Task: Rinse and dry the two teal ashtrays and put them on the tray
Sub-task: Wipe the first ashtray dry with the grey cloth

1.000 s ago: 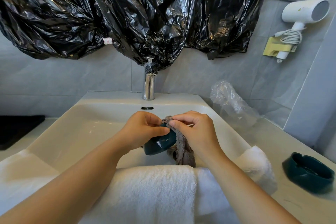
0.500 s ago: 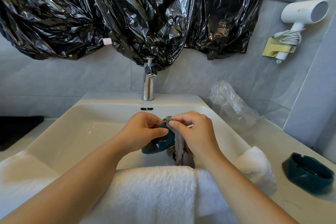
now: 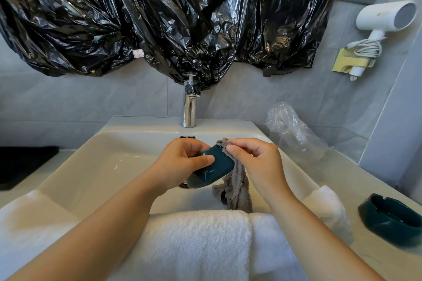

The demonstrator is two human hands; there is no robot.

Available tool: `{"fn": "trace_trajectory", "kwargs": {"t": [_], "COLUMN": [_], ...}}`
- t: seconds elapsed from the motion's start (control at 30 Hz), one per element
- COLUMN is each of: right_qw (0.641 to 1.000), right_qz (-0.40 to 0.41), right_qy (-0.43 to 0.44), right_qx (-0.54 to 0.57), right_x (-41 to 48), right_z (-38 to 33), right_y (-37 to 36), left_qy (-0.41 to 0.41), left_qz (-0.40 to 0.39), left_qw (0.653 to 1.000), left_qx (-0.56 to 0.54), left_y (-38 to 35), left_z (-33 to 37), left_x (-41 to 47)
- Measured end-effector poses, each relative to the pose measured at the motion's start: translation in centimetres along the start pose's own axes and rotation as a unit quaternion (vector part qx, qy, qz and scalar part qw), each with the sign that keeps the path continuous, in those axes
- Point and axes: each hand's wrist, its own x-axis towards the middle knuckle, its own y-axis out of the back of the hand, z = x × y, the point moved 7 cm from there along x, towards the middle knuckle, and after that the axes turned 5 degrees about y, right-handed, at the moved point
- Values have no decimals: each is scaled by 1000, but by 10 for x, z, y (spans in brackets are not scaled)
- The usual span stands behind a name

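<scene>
Gripping 1 ashtray (image 3: 212,166) above the sink (image 3: 96,166), the left hand (image 3: 180,164) tilts it; the right hand (image 3: 258,162) pinches a grey cloth (image 3: 235,187) against its rim.

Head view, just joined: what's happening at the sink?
A person's left hand grips a teal ashtray over the white sink, while the right hand pinches a grey cloth against its rim, apparently drying it. The second teal ashtray sits upright on the counter to the right, untouched.
</scene>
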Motion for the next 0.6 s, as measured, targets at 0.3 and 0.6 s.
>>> {"fn": "trace_trajectory", "kwargs": {"t": [0.3,0.6], "right_qw": [987,981], "right_qz": [24,-37], "right_qy": [-145,-166], "right_qx": [71,90], "right_x": [2,-2], "right_z": [40,37], "right_y": [3,-5], "left_qy": [-49,32], "left_qz": [12,-19], "left_qw": [996,998], "left_qx": [-67,-60], "left_y": [5,-1], "left_z": [7,-4], "left_x": [-1,2]}}
